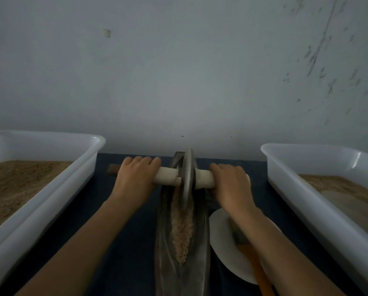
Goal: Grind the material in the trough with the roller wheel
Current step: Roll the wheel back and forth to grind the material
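Forearms, two, bare, enter from the lower edge and reach forward over the desk (pixel 123 242).

Trough (pixel 164 242): long, narrow, dark metal, boat-shaped, lying lengthwise away from the viewer at the desk's centre. Contents: a strip of pale pinkish-tan coarse material (pixel 182 231) along the bottom of the channel, tapering to a point at the near end.

Roller wheel (pixel 187 178): grey metal disc, standing on edge in the trough near its far end, its lower rim in the material. A pale axle handle (pixel 168 175) passes through the hub and sticks out to both sides; a darker brown tip shows beyond the left hand.

Left hand (pixel 134 178): fingers curled over the left part of the handle, grip closed round it.
Right hand (pixel 230 180): fingers curled over the right part of the handle, grip closed round it.

Plate (pixel 225 248): white, round, just right of the trough, partly under the right forearm. On it: a brush (pixel 253 259) with grey bristles and an orange-brown handle pointing toward the viewer.

Left tub (pixel 50 189): white plastic, rectangular, holding brown granular matter.
Right tub (pixel 311 189): white plastic, rectangular, holding similar brown matter with a paler patch.

Desk covering: dark blue. Wall (pixel 178 71) behind: pale grey, scuffed at right.
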A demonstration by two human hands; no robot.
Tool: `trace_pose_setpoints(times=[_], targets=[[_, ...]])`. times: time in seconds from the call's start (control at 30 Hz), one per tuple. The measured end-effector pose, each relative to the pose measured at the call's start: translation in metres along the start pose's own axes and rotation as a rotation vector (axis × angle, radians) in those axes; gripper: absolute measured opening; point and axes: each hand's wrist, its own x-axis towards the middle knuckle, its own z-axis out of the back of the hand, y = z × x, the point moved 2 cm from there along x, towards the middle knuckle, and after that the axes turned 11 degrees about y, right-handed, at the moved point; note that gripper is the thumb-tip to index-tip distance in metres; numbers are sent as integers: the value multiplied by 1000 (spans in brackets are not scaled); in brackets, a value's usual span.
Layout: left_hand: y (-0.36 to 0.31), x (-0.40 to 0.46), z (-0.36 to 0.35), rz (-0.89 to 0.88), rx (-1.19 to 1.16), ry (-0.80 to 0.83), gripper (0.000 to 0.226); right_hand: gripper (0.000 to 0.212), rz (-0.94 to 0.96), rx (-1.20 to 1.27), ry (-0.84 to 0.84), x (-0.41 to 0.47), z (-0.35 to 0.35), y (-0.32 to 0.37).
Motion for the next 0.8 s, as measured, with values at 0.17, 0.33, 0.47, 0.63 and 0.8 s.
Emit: trace_pose_setpoints(times=[0.17, 0.33, 0.47, 0.63, 0.8], targets=[[-1, 3, 0, -46, -30, -63, 38, 23, -5, 55, -12, 0, -6, -5], [7, -3, 9, -93, -13, 244, 36, 23, 67, 44, 246, -6, 14, -3], [6, -15, 29, -153, -34, 496, 40, 17, 115, 12, 543, -19, 42, 9], [3, -35, 48, -258, -126, 780, 37, 26, 147, 57, 789, -40, 68, 15], [5, -35, 47, -286, -201, 837, 34, 23, 153, 60, 840, -44, 70, 16]])
